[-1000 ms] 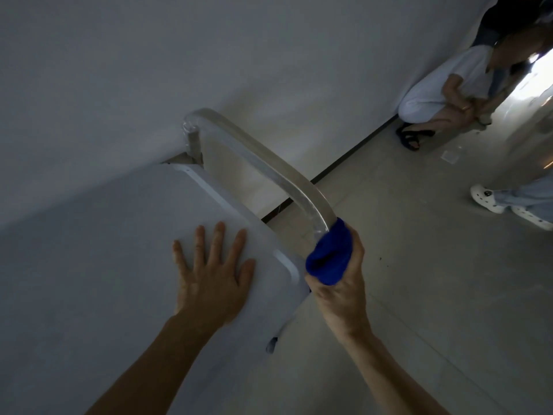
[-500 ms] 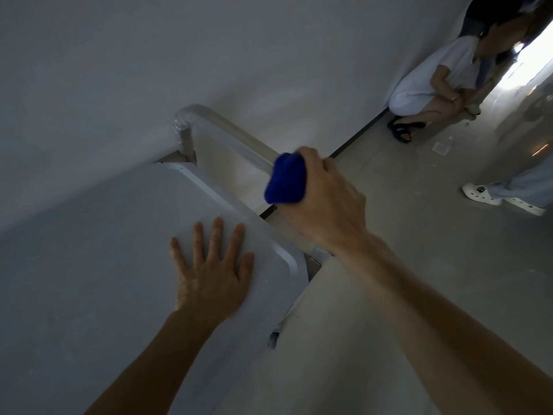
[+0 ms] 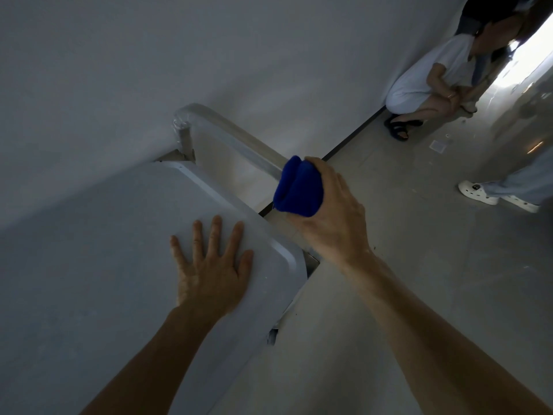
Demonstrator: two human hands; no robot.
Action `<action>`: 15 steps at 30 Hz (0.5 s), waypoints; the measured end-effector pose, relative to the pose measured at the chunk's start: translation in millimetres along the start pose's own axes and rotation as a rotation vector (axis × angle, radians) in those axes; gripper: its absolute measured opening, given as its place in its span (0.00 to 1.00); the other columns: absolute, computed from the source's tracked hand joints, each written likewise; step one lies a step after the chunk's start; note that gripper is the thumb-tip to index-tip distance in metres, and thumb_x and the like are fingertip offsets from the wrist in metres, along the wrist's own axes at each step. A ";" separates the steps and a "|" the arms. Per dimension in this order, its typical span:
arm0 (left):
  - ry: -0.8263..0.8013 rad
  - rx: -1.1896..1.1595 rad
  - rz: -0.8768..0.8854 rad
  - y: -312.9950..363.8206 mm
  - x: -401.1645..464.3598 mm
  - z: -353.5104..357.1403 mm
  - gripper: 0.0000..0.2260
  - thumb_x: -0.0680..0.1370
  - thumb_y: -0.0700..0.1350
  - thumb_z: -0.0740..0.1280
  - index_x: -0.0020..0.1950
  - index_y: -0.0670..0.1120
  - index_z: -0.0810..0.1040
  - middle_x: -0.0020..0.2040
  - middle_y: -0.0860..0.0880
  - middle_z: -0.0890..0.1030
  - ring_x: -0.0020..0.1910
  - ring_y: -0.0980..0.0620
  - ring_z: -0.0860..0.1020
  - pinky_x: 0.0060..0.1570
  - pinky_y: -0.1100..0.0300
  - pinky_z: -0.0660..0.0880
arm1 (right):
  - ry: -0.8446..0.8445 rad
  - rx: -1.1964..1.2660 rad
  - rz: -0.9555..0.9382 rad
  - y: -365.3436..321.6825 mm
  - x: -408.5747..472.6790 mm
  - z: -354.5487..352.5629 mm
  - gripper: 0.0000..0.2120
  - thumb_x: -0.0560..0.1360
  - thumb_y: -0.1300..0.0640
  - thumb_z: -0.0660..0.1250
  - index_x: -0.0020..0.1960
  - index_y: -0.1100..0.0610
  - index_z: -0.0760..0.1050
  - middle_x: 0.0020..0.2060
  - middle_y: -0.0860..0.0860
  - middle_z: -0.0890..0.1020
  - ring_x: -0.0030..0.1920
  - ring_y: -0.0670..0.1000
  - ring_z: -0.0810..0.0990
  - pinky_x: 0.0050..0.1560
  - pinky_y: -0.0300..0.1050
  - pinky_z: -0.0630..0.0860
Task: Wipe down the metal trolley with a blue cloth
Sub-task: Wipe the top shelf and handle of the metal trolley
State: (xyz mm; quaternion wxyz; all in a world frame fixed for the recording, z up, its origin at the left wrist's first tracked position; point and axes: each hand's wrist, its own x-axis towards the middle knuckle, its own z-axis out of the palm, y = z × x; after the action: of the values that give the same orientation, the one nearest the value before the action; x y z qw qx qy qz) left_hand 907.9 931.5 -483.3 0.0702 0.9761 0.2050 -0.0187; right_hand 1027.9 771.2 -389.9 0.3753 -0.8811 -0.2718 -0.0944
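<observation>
While the left hand (image 3: 211, 271) lies flat on the trolley (image 3: 98, 265) top, the right hand (image 3: 329, 217) grips the blue cloth (image 3: 297, 187) around the handle (image 3: 233, 139), mid-wipe, probably sliding farther along next.

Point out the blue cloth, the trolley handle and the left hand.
blue cloth (image 3: 297, 187), head view, bunched middle.
trolley handle (image 3: 227, 134), head view, bare bar.
left hand (image 3: 211, 272), head view, back of hand.

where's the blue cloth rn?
Head view, right of centre: the blue cloth is wrapped round the trolley handle, gripped by the right hand, just beyond the trolley top's corner.
</observation>
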 end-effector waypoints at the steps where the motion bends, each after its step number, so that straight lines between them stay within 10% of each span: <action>1: 0.002 -0.002 0.003 -0.1 -0.1 -0.2 0.26 0.75 0.66 0.29 0.70 0.61 0.26 0.79 0.49 0.37 0.76 0.42 0.34 0.69 0.31 0.36 | 0.021 0.068 0.022 5.5 -9.5 0.7 0.42 0.63 0.46 0.78 0.72 0.48 0.63 0.63 0.48 0.76 0.53 0.43 0.78 0.47 0.34 0.78; 4: 0.000 -0.001 0.004 -0.5 -0.3 -0.9 0.26 0.76 0.66 0.32 0.71 0.61 0.27 0.79 0.49 0.38 0.76 0.42 0.35 0.69 0.32 0.36 | 0.060 0.262 0.179 22.6 -41.2 11.7 0.43 0.62 0.54 0.81 0.71 0.45 0.62 0.62 0.44 0.76 0.56 0.40 0.78 0.51 0.31 0.78; 10: -0.003 0.003 0.031 -5.2 2.2 -3.9 0.29 0.75 0.67 0.32 0.75 0.61 0.34 0.80 0.50 0.41 0.77 0.43 0.38 0.71 0.33 0.38 | 0.086 0.394 0.310 38.2 -59.2 29.7 0.36 0.66 0.67 0.78 0.69 0.64 0.65 0.54 0.62 0.78 0.53 0.60 0.81 0.55 0.61 0.80; 15: 0.034 0.052 0.102 -24.5 8.5 -17.3 0.34 0.72 0.72 0.34 0.76 0.63 0.52 0.79 0.53 0.57 0.76 0.44 0.57 0.70 0.36 0.50 | 0.068 0.263 0.232 6.7 -35.3 10.7 0.36 0.61 0.48 0.75 0.63 0.63 0.70 0.53 0.62 0.78 0.47 0.62 0.81 0.44 0.60 0.82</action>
State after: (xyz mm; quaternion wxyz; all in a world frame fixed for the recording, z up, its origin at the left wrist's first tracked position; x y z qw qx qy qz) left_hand 905.9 959.6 -469.9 0.0420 0.9869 0.1557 -0.0039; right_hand 1001.7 760.6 -414.6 0.5045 -0.8463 -0.1655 -0.0437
